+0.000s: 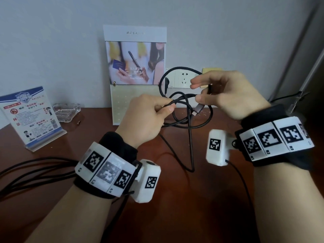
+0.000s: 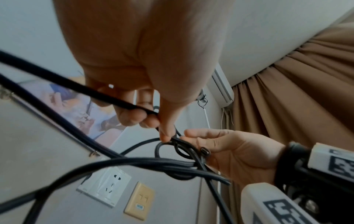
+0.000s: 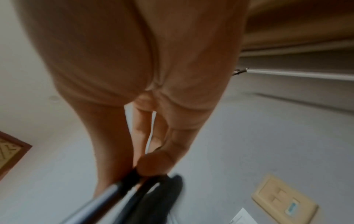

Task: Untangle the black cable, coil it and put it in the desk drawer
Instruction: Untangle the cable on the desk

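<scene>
Black cable (image 1: 182, 104), knotted in loops, held above the surface (image 1: 175, 199) before the wall socket (image 1: 183, 78). Left hand (image 1: 143, 116) fingers pinch one strand; right hand (image 1: 229, 93) pinches the plug end. Untangling under way; coiling and stowing remain, no drawer visible. Placard (image 1: 33, 118) print illegible.

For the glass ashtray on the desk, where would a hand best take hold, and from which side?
Grip the glass ashtray by its thick rim, from above, thumb on one outer wall and fingers on the opposite one. It sits flat and low on the desk, so the sides give little to wrap. The left hand is nearer, but it now pinches the black cable.
</scene>
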